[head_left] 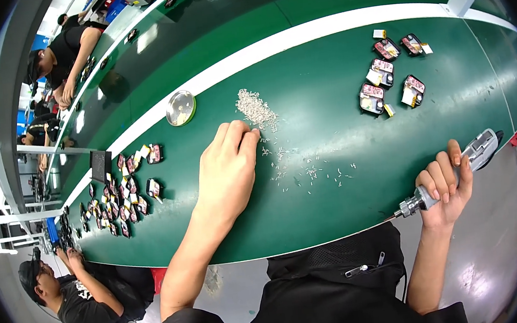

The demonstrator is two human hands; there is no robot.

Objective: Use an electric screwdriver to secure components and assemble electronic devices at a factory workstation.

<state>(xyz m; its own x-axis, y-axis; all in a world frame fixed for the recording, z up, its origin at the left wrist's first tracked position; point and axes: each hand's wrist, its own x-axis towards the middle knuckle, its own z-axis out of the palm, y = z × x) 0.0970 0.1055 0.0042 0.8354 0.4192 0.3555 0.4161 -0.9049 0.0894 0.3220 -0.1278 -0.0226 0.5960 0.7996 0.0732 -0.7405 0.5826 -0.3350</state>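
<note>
left hand [225,171]: laid palm down on the green table [326,92], fingers loosely curled, fingertips at the near edge of the screw pile; whether a screw is pinched cannot be told.
screw pile [255,107]: small pale screws heaped mid-table, with loose ones scattered toward the near edge.
right hand [444,187]: held off the table's near edge, fingers clenched around the electric screwdriver [452,174], its tip pointed left.
round tin [180,107]: set left of the pile, beside the white stripe.
small dark trays [390,77]: grouped far right, well apart from both hands.
more trays [118,193]: clustered far left, near a seated co-worker [72,291].
</note>
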